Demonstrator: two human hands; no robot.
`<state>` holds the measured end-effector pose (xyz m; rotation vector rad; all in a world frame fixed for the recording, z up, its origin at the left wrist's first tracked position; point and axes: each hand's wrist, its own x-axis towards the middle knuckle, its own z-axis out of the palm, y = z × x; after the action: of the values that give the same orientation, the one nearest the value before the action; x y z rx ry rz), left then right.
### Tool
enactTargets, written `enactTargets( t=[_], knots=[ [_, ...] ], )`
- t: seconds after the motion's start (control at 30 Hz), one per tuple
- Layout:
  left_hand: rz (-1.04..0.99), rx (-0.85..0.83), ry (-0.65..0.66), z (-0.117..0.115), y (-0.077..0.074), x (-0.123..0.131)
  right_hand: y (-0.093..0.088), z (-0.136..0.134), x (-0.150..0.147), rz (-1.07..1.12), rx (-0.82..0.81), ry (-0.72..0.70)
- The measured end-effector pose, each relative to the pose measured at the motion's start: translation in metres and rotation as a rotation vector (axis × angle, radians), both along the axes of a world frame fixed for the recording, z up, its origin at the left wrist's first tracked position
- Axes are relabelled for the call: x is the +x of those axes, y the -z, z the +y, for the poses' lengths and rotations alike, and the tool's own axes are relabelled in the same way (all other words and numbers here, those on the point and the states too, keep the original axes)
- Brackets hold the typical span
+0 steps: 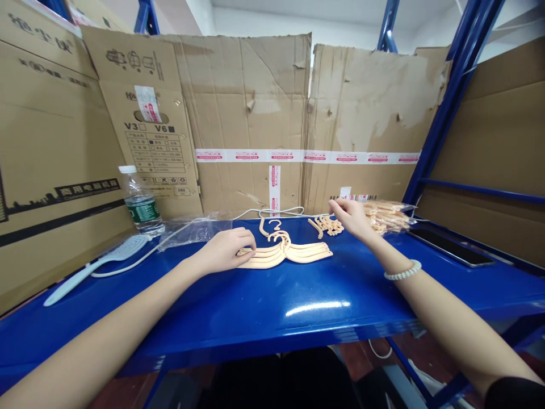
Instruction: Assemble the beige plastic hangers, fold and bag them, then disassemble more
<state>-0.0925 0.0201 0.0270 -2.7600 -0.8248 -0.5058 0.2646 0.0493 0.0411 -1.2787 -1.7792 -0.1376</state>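
Note:
Several cream plastic hangers (pixel 266 260) lie overlapped on the blue shelf, their hooks bunched at the middle. My left hand (pixel 227 250) is closed around their left end, fingers curled over the arms. Just behind them lie a loose hook piece (pixel 275 225) and a curved hanger arm (pixel 263 228). To the right is a small pile of cream hook pieces (pixel 332 225) beside another short arm piece (pixel 315 228). Above that pile's right side hovers my right hand (pixel 351 216), fingertips pinched together; whatever they may hold is too small to make out.
Bagged cream parts (pixel 389 216) and a dark phone (pixel 451 247) lie at right. On the left are a water bottle (pixel 142 207), a pale hairbrush (pixel 106 258), clear plastic wrap (pixel 191 230) and a white cable (pixel 128 266). Cardboard (pixel 251 113) walls the back.

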Motion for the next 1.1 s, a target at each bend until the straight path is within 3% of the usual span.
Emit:
enactTargets(
  t=[0.27,0.43,0.67,0.87,1.1],
  knots=[
    [-0.004,0.024,-0.126,0.020,0.005,0.003,0.005,0.026,-0.027,-0.201,-0.266,-0.183],
    [0.068,0.001,-0.140,0.047,0.007,0.016,0.000,0.063,-0.062,-0.467,-0.450,-0.357],
    [0.140,-0.092,-0.115,0.084,0.009,0.030,0.006,0.112,-0.098,-0.625,-0.532,-0.414],
    [0.148,-0.165,-0.080,0.098,0.017,0.034,0.021,0.126,-0.108,-0.626,-0.584,-0.475],
    [0.089,-0.159,-0.072,0.102,0.017,0.040,0.025,0.119,-0.110,-0.398,-0.559,-0.517]
  ],
)
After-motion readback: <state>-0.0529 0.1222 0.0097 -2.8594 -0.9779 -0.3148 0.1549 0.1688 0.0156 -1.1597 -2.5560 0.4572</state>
